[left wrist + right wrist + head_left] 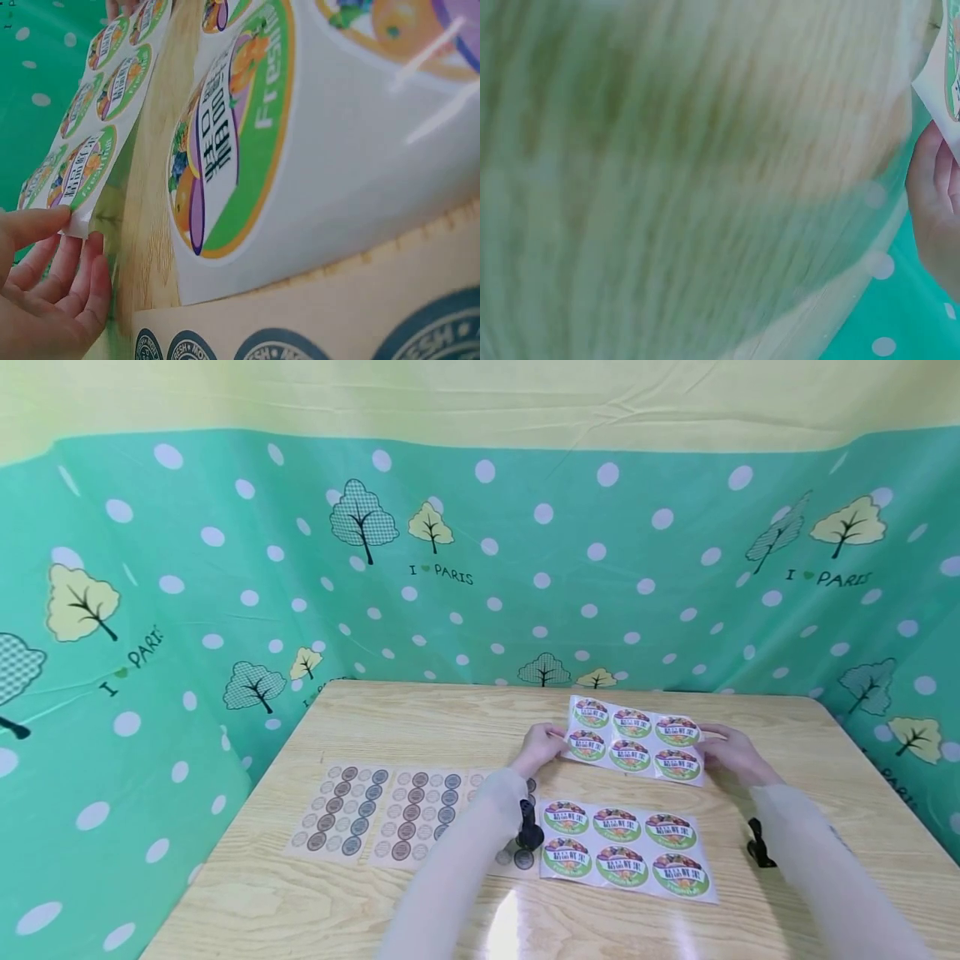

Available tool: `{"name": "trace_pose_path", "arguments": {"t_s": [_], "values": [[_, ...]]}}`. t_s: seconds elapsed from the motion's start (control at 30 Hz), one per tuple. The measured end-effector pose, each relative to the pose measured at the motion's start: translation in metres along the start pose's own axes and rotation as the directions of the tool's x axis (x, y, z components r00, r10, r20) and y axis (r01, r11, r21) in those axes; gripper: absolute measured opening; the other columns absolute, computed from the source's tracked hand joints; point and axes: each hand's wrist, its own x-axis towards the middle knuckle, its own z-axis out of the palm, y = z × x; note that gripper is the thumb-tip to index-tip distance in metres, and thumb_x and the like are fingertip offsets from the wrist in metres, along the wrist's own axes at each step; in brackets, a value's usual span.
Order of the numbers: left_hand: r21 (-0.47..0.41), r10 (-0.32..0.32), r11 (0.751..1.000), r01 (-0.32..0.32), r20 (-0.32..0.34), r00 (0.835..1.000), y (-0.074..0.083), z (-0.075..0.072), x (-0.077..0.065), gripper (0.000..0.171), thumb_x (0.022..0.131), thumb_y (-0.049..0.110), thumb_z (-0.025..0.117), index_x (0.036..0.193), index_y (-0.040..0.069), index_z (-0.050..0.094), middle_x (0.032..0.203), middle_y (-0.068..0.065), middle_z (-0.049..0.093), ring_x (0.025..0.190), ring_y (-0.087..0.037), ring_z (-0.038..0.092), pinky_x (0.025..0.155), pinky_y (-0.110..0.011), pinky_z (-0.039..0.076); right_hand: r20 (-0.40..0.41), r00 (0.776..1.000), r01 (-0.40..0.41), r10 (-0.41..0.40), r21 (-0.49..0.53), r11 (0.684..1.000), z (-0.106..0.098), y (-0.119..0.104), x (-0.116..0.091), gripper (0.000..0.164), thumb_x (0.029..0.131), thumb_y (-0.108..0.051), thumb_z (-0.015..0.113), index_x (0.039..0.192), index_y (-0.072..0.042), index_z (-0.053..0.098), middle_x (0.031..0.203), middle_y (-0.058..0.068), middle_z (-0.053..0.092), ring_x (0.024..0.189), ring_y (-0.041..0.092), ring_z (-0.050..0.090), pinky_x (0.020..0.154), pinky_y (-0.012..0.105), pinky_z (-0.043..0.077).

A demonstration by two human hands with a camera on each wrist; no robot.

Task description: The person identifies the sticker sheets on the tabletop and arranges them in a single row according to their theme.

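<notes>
A white sheet of round fruit stickers (633,739) is held up over the far part of the table, tilted. My left hand (542,747) pinches its left edge, and in the left wrist view the thumb (45,221) lies on the printed face with fingers beneath. At the opposite edge, my right hand (733,753) grips the sheet; the right wrist view catches this hand (935,202) only partly, at the sheet's corner. A second sheet of fruit stickers (628,852) lies flat on the table, nearer to me, below the held one.
Left of the flat fruit sheet lie brown sheets of small round stickers, one at far left (337,810), another beside it (416,818), and a third partly hidden by my left sleeve (457,860). Behind the wooden table (247,877) hangs a green dotted curtain (450,610).
</notes>
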Motion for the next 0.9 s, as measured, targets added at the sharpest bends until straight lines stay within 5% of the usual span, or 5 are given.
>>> {"name": "trace_pose_path", "arguments": {"t_s": [0.33,0.9], "values": [[-0.144,-0.014,0.990,0.013,-0.006,1.000,-0.001,0.000,-0.007,0.023,0.072,-0.004,0.063,0.094,0.000,0.063,0.069,-0.004,0.057,0.055,-0.010,0.051,0.053,-0.020,0.048,0.061,0.998,0.010,-0.017,0.113,0.993,-0.009,0.001,-0.008,0.067,0.089,-0.015,0.049,0.138,0.004,0.008,0.088,-0.010,0.055,0.079,0.005,0.058,0.073,0.024,0.051],[-0.310,-0.064,0.948,0.070,0.031,0.997,-0.001,0.000,-0.019,0.028,0.071,-0.007,0.063,0.098,-0.001,0.062,0.080,-0.008,0.063,0.065,-0.012,0.058,0.065,-0.024,0.053,0.107,0.991,0.058,-0.080,0.196,0.979,-0.017,-0.003,-0.033,0.069,0.089,-0.018,0.051,0.139,0.003,0.008,0.089,-0.015,0.057,0.083,0.002,0.058,0.075,0.020,0.049]]}}
